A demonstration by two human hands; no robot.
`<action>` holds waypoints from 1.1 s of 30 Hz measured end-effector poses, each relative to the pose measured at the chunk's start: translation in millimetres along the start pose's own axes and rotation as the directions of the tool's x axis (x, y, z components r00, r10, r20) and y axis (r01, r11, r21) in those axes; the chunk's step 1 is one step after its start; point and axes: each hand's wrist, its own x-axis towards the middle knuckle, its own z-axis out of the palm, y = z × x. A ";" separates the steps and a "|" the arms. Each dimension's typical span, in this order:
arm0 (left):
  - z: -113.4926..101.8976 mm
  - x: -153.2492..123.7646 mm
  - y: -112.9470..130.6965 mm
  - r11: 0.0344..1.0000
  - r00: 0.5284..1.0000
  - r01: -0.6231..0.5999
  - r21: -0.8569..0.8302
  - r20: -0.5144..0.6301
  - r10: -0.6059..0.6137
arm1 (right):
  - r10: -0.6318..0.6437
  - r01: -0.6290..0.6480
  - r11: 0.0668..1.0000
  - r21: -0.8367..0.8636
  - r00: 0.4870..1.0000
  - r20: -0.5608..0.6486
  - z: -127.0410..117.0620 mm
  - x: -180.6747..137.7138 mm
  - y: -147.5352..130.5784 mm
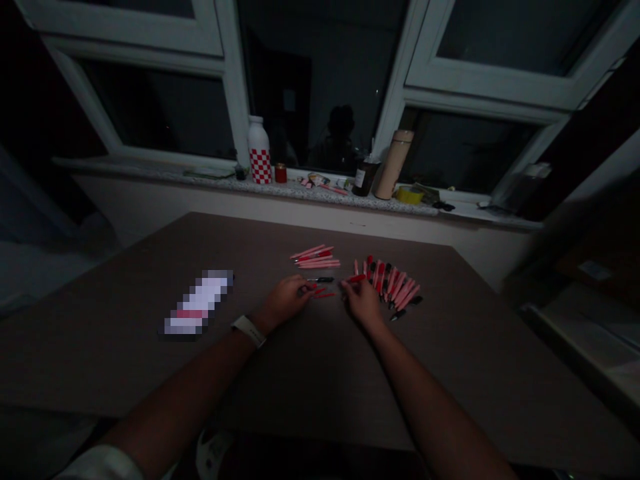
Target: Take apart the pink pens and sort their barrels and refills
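My left hand point(289, 300) rests low over the table with its thumb and fingers pinched together. Whatever lies between those fingertips is too dark and small to make out. Just beyond them lie small red pen parts point(325, 295) and a black pen piece point(326, 280). In my right hand point(365, 303), a red pen part point(357, 279) sits between thumb and fingers. To its right spreads a fanned group of pink, red and black pens point(395, 283), some perhaps only parts. A smaller bundle of pink and red pens point(316, 257) lies farther back.
A blurred-out phone-like slab point(200, 303) lies on the left of the brown table point(300, 393). Along the windowsill point(215, 181) stand a white and red checked bottle point(259, 153), a small red jar point(281, 173), a dark cup point(365, 177), a beige flask point(395, 165) and yellow tape point(409, 195).
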 end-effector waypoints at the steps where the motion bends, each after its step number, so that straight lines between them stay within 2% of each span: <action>1: 0.2 -0.2 -0.6 1.000 1.000 -0.005 -0.001 -0.001 0.005 | -0.026 0.026 0.998 -0.057 1.000 -0.004 -2.3 0.2 -0.5; 8: 0.6 -0.2 -1.8 0.999 0.999 -0.031 -0.010 -0.006 0.031 | -0.088 0.102 0.923 -0.371 0.995 0.057 -12.6 0.0 -6.7; 16: -1.6 -0.8 1.2 1.000 1.000 -0.020 -0.020 -0.002 0.020 | -0.040 0.099 0.847 -0.523 0.992 0.123 -10.3 -7.1 -23.0; 21: -1.2 -0.8 1.8 1.000 1.000 0.009 -0.019 -0.003 -0.009 | -0.047 0.104 0.833 -0.543 0.992 0.118 -10.9 -7.9 -26.0; 28: -2.1 -1.2 2.4 0.999 1.000 -0.020 -0.026 -0.017 0.020 | -0.090 0.144 0.839 -0.525 0.988 0.127 -10.5 -7.4 -23.8; 33: -2.9 -1.4 4.4 0.999 0.998 -0.040 -0.037 -0.049 0.038 | -0.076 0.133 0.843 -0.521 0.989 0.128 -11.1 -6.5 -24.2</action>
